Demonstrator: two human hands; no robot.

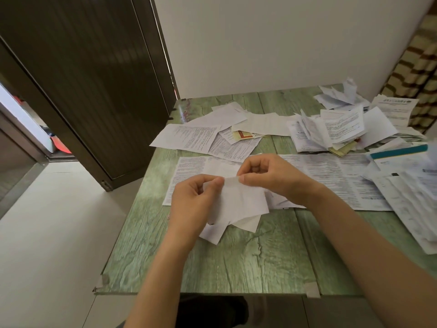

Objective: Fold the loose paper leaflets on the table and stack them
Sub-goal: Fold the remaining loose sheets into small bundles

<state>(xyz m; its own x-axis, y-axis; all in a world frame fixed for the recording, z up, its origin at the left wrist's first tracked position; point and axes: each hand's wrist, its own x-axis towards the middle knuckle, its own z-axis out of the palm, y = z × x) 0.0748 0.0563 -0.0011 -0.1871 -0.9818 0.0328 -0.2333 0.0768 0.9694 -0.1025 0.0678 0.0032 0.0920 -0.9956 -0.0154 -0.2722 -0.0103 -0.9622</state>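
Between both hands, one small white leaflet (pixel 238 202) is held up by its top edge.

Left hand (pixel 194 200) and right hand (pixel 267 176) each pinch it, just above the green table (pixel 236 263). Many loose leaflets (pixel 331 129) lie past the hands, so most work seems left. No neat stack shows; the print is too blurry to read.

Matt white paper leaflets (pixel 238 202) on a green, wood-grain table (pixel 236 263)

Beyond and left of our hands we see a dark folding door (pixel 94 86); far right, a striped curtain (pixel 416 67).
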